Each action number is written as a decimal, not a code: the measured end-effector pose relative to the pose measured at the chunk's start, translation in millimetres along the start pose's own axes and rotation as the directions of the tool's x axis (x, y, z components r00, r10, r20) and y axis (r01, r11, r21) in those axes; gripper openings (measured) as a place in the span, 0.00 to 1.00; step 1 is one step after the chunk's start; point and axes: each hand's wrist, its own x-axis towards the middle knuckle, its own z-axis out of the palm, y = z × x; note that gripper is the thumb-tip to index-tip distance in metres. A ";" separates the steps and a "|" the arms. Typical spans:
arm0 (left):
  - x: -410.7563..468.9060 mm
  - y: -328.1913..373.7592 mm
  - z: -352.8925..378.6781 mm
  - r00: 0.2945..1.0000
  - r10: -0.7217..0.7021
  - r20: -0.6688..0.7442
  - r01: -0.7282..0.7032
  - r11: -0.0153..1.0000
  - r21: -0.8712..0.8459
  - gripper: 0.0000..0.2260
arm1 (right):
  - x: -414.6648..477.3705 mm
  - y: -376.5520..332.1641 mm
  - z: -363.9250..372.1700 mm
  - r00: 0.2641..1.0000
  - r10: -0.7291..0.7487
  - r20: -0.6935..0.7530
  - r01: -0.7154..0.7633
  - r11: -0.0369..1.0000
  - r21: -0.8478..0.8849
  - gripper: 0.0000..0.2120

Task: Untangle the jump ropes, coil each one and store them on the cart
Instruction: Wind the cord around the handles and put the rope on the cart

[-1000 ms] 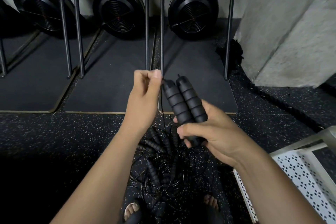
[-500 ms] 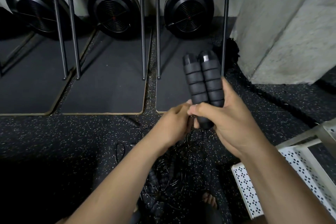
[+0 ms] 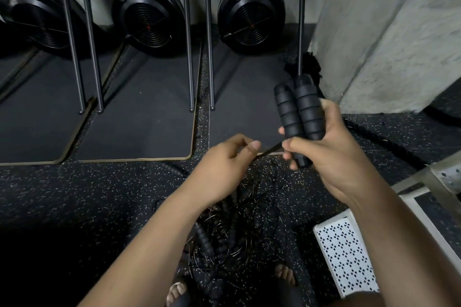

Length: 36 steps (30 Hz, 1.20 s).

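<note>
My right hand (image 3: 334,159) grips both handles (image 3: 299,117) upright; my left hand (image 3: 222,169), dropped from their tops, pinches the cord (image 3: 270,150) beneath; coiling seems under way, the tangle (image 3: 239,222) on the floor (image 3: 74,194) by the corner of the cart (image 3: 344,257).

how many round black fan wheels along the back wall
3: the left fan wheel, cut by the frame edge; the middle fan wheel; the right fan wheel beside the concrete pillar. More may sit out of view.
</note>
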 end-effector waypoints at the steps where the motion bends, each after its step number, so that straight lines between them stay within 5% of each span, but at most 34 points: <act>1: 1.0 -1.0 -4.9 0.999 0.018 -0.036 -0.018 1.000 -0.011 0.11 | 0.3 1.0 -5.6 1.000 0.019 0.015 -0.017 0.996 -0.086 0.36; 6: 0.1 -1.9 -21.9 0.979 0.141 -0.145 -0.139 0.990 0.028 0.05 | -5.2 11.9 5.3 0.940 0.268 0.211 -0.135 0.861 -0.490 0.28; 10: -3.5 -0.8 -24.6 0.979 0.169 -0.117 -0.174 0.984 -0.031 0.09 | -14.4 14.2 24.9 0.732 0.481 0.483 -0.039 0.738 -0.674 0.19; 14: -2.6 -5.5 -30.3 0.977 0.212 -0.007 -0.212 0.970 -0.116 0.06 | -23.9 -2.0 25.9 0.484 0.532 0.694 -0.013 0.798 -0.603 0.20; 16: -0.1 -5.4 -31.6 0.985 0.165 0.058 -0.151 0.969 -0.193 0.07 | -26.7 -10.7 17.5 0.437 0.453 0.778 -0.065 0.878 -0.474 0.21; 19: 1.7 -6.6 -28.6 0.988 0.041 0.150 0.031 0.892 -0.451 0.06 | -26.2 -15.3 8.5 0.532 0.234 0.814 -0.110 0.972 -0.207 0.20; 22: 4.8 -12.0 -16.2 0.997 0.071 -0.005 -0.069 0.940 -0.334 0.12 | -19.5 -14.0 10.0 0.736 0.045 0.675 -0.099 0.994 0.042 0.14; 26: 6.0 -5.0 -11.2 0.994 0.064 -0.090 -0.084 0.967 -0.240 0.11 | -7.7 -5.8 9.8 0.950 0.101 0.295 -0.157 0.972 0.175 0.15; 30: 4.6 -5.8 -13.0 0.978 0.115 -0.176 -0.145 0.974 -0.172 0.13 | -3.6 9.7 10.6 0.964 0.238 0.116 -0.216 0.961 -0.174 0.19; 36: -0.7 -4.4 -24.8 0.964 0.158 -0.214 -0.167 0.986 -0.025 0.14 | -13.1 6.7 14.7 0.807 0.430 0.405 -0.179 0.831 -0.527 0.21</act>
